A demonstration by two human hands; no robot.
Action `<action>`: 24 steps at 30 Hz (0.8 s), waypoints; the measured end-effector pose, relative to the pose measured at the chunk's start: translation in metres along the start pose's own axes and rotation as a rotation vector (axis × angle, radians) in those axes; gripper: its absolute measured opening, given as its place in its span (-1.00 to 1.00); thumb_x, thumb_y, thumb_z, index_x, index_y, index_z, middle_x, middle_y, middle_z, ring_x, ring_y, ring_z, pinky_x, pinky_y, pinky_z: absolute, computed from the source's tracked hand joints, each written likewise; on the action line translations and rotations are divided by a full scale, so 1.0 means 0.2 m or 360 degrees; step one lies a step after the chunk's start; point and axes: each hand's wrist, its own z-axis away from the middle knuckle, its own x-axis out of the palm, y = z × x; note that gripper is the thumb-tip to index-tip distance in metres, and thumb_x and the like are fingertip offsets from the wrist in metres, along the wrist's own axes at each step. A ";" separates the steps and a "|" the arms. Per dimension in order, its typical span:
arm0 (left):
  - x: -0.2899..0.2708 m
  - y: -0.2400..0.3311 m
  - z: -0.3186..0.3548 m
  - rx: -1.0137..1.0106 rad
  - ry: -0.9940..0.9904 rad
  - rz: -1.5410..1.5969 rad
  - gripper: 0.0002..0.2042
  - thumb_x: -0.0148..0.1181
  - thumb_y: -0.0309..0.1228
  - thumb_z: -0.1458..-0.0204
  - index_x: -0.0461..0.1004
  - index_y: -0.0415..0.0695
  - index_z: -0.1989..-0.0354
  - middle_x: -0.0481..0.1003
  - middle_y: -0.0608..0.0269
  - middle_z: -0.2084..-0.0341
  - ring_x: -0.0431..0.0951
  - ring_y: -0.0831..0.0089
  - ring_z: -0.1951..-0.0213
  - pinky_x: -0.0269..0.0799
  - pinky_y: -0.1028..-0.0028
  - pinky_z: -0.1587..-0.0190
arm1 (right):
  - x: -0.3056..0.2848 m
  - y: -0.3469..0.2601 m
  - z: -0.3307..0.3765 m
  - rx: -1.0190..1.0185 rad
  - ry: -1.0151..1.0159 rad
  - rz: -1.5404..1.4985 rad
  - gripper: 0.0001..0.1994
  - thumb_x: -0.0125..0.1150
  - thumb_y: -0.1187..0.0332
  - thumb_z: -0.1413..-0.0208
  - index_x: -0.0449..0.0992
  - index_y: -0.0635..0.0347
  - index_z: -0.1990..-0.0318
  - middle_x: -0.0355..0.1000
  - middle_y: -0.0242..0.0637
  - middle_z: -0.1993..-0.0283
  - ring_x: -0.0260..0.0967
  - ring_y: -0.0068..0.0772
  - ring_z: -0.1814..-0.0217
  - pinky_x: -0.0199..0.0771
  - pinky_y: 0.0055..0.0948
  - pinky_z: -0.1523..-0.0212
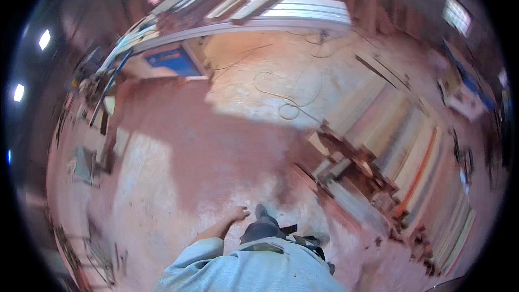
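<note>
My left hand [238, 213] hangs out over the floor, ahead of my body and to the left of my dark shoe [261, 211]. Its fingers look loosely bent and a little apart, though blurred, and nothing shows in them. The hand touches nothing that I can see. My right hand is out of the picture. A dark pouch or tool [313, 242] hangs at the right side of my waist, below my light blue shirt [243, 270].
Long boards [400, 135] lie stacked on the right, with short offcuts [338, 167] at their near end. A long bench [243, 26] carries planks at the back. A thin cable [286, 100] loops over the dusty floor [216, 146]. A small stand [85, 165] is on the left.
</note>
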 end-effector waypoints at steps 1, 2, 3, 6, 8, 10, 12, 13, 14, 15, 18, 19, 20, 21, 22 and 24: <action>-0.05 -0.09 0.00 -0.0038 0.0040 0.0178 -0.39 0.14 0.00 -0.08 0.48 -0.21 -0.18 0.62 -0.12 0.16 0.65 0.05 0.10 0.52 0.14 -0.01 | 0.29 0.05 0.08 0.0004 -0.0135 -0.0133 -0.83 0.14 0.63 -0.10 0.51 0.31 0.14 0.41 -0.31 0.20 0.39 -0.47 0.22 0.42 -0.49 0.16; -0.07 -0.17 0.02 -0.0068 0.0055 0.0348 -0.40 0.13 0.00 -0.08 0.49 -0.20 -0.17 0.61 -0.13 0.12 0.63 0.03 0.07 0.51 0.14 -0.03 | 0.53 -0.05 0.17 -0.0146 -0.0288 -0.0021 -0.85 0.21 0.60 -0.06 0.54 0.32 0.18 0.47 -0.28 0.23 0.43 -0.41 0.21 0.45 -0.45 0.15; -0.07 -0.29 0.09 -0.0132 0.0071 0.0534 -0.41 0.12 0.01 -0.08 0.50 -0.19 -0.17 0.60 -0.13 0.07 0.62 0.00 0.03 0.50 0.14 -0.05 | 0.74 -0.18 0.24 -0.0257 -0.0579 0.0035 -0.84 0.21 0.57 -0.12 0.53 0.30 0.13 0.47 -0.32 0.25 0.43 -0.48 0.26 0.45 -0.51 0.23; -0.29 -0.69 0.17 -0.0264 0.0244 0.0737 -0.45 0.11 0.00 -0.09 0.53 -0.16 -0.13 0.54 -0.14 -0.06 0.56 -0.05 -0.07 0.45 0.15 -0.15 | 1.29 -0.71 0.25 -0.0535 -0.1095 0.0284 -0.82 0.25 0.51 -0.11 0.54 0.34 0.14 0.51 -0.20 0.27 0.48 -0.37 0.27 0.48 -0.46 0.21; -0.30 -1.13 0.20 -0.0373 0.0596 0.0448 -0.48 0.09 -0.03 -0.10 0.54 -0.17 -0.08 0.51 -0.18 -0.08 0.51 -0.08 -0.12 0.40 0.13 -0.19 | 1.61 -0.94 0.22 -0.0762 -0.1239 0.0355 -0.80 0.29 0.47 -0.08 0.56 0.34 0.14 0.54 -0.08 0.27 0.54 -0.24 0.26 0.50 -0.39 0.20; -0.48 -1.17 0.24 -0.0816 0.0549 0.0421 -0.50 0.06 -0.06 -0.12 0.53 -0.16 -0.10 0.51 -0.22 -0.07 0.51 -0.10 -0.12 0.39 0.12 -0.20 | 1.89 -1.12 0.16 -0.0702 -0.1282 0.0418 -0.78 0.29 0.44 -0.10 0.56 0.33 0.12 0.55 -0.05 0.26 0.56 -0.19 0.24 0.53 -0.35 0.19; -0.64 -1.17 0.29 -0.0856 0.0545 0.0497 -0.48 0.06 -0.03 -0.12 0.52 -0.17 -0.11 0.50 -0.20 -0.08 0.50 -0.10 -0.14 0.38 0.10 -0.21 | 2.19 -1.24 0.10 -0.0782 -0.1321 0.0564 -0.78 0.27 0.42 -0.11 0.56 0.33 0.12 0.55 -0.03 0.25 0.57 -0.16 0.24 0.54 -0.33 0.17; -0.70 -1.19 0.28 -0.0888 0.0536 0.0531 -0.47 0.07 -0.02 -0.12 0.52 -0.17 -0.12 0.50 -0.19 -0.09 0.49 -0.09 -0.15 0.38 0.10 -0.21 | 2.34 -1.27 0.09 -0.0811 -0.1350 0.0638 -0.78 0.27 0.41 -0.12 0.56 0.32 0.12 0.55 -0.02 0.25 0.57 -0.15 0.23 0.54 -0.32 0.16; -0.72 -1.23 0.25 -0.0800 0.0564 0.0612 -0.46 0.08 -0.04 -0.12 0.51 -0.18 -0.14 0.52 -0.19 -0.06 0.53 -0.06 -0.11 0.41 0.12 -0.18 | 2.50 -1.30 0.10 -0.0883 -0.1423 0.0625 -0.78 0.26 0.40 -0.12 0.56 0.32 0.11 0.55 -0.01 0.25 0.57 -0.13 0.23 0.55 -0.31 0.16; -0.75 -1.27 0.20 -0.0691 0.0608 0.0675 -0.46 0.09 -0.05 -0.12 0.50 -0.19 -0.15 0.54 -0.18 -0.03 0.56 -0.03 -0.07 0.43 0.13 -0.15 | 2.69 -1.34 0.11 -0.0961 -0.1472 0.0594 -0.78 0.26 0.40 -0.13 0.56 0.32 0.11 0.56 0.00 0.25 0.57 -0.11 0.22 0.55 -0.30 0.15; -0.89 -1.31 0.05 -0.0685 0.0553 0.1342 -0.46 0.12 -0.14 -0.12 0.46 -0.26 -0.20 0.62 -0.16 0.17 0.67 0.10 0.19 0.54 0.21 0.05 | 3.19 -1.37 0.11 -0.1015 -0.1670 0.0660 -0.74 0.23 0.33 -0.15 0.57 0.29 0.08 0.56 0.03 0.17 0.56 0.01 0.12 0.54 -0.21 0.09; -0.94 -1.35 0.04 -0.0707 0.0542 0.1482 -0.46 0.13 -0.19 -0.11 0.45 -0.26 -0.22 0.63 -0.14 0.24 0.67 0.16 0.27 0.55 0.24 0.14 | 3.37 -1.42 0.10 -0.1043 -0.1753 0.0700 -0.73 0.23 0.30 -0.16 0.57 0.28 0.07 0.56 0.03 0.14 0.55 0.03 0.09 0.53 -0.20 0.07; -1.01 -1.39 0.03 -0.0726 0.0537 0.1617 -0.46 0.14 -0.24 -0.10 0.43 -0.27 -0.24 0.64 -0.11 0.31 0.66 0.22 0.36 0.55 0.26 0.23 | 3.54 -1.46 0.10 -0.1073 -0.1833 0.0732 -0.72 0.22 0.28 -0.16 0.58 0.28 0.07 0.56 0.03 0.12 0.54 0.06 0.06 0.53 -0.18 0.05; -1.14 -1.38 0.07 -0.0725 0.0635 0.1539 -0.51 0.14 -0.26 -0.09 0.49 -0.27 -0.16 0.63 -0.07 0.36 0.65 0.25 0.39 0.55 0.26 0.28 | 3.72 -1.52 0.10 -0.0998 -0.1834 0.0758 -0.70 0.19 0.23 -0.18 0.57 0.25 0.07 0.55 0.02 0.11 0.51 0.10 0.03 0.51 -0.14 0.04; -1.17 -1.50 0.09 -0.0665 0.0672 0.1287 -0.59 0.14 -0.29 -0.08 0.54 -0.26 -0.06 0.61 -0.03 0.40 0.62 0.28 0.42 0.53 0.28 0.33 | 3.96 -1.60 0.08 -0.1163 -0.1853 0.0716 -0.72 0.20 0.25 -0.17 0.57 0.26 0.09 0.55 0.01 0.15 0.52 0.07 0.08 0.52 -0.16 0.07; -1.16 -1.80 0.16 -0.0640 0.0691 0.0930 -0.73 0.13 -0.34 -0.08 0.60 -0.24 0.16 0.57 0.06 0.49 0.57 0.34 0.49 0.50 0.30 0.43 | 4.32 -1.67 0.12 -0.1379 -0.1922 0.0672 -0.76 0.23 0.30 -0.15 0.57 0.29 0.14 0.56 0.00 0.23 0.55 0.02 0.18 0.55 -0.20 0.14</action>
